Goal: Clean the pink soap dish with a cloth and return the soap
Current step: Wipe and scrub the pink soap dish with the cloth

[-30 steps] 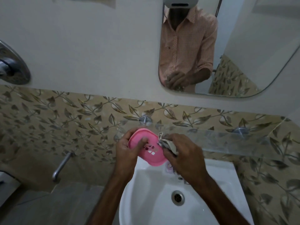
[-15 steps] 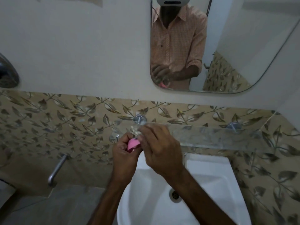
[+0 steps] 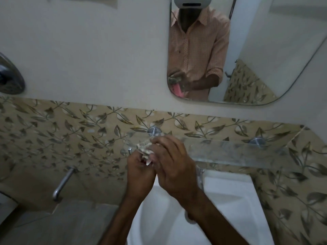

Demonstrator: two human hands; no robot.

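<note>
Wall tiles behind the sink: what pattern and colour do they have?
Beige wall tiles with dark leaf-and-vine pattern, clear in head view.

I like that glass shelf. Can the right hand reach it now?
Probably yes. The right hand is just in front of the shelf, its fingers almost at the shelf's edge, and nothing stands between them. It is busy holding the cloth, though.
</note>
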